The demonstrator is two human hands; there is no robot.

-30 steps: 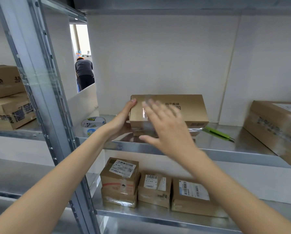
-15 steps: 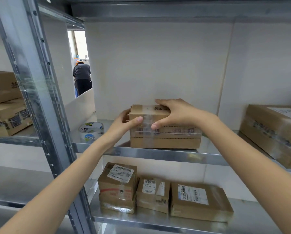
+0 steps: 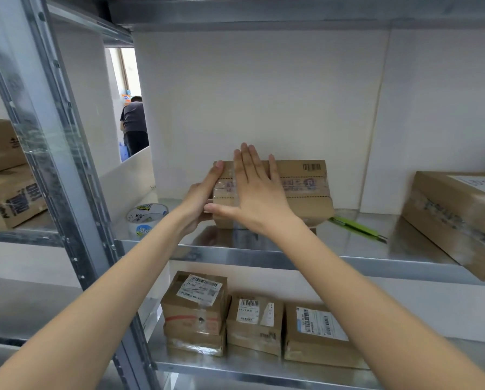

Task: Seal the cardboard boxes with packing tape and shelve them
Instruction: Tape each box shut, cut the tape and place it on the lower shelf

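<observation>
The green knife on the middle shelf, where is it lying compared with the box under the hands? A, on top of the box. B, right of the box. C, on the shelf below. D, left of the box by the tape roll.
B: the green knife lies flat on the shelf just right of the box.

A green utility knife (image 3: 358, 228) lies on the metal shelf (image 3: 277, 258). Through a gap at the left, a person (image 3: 134, 123) stands with back turned, well beyond the white wall panel (image 3: 263, 102).
</observation>
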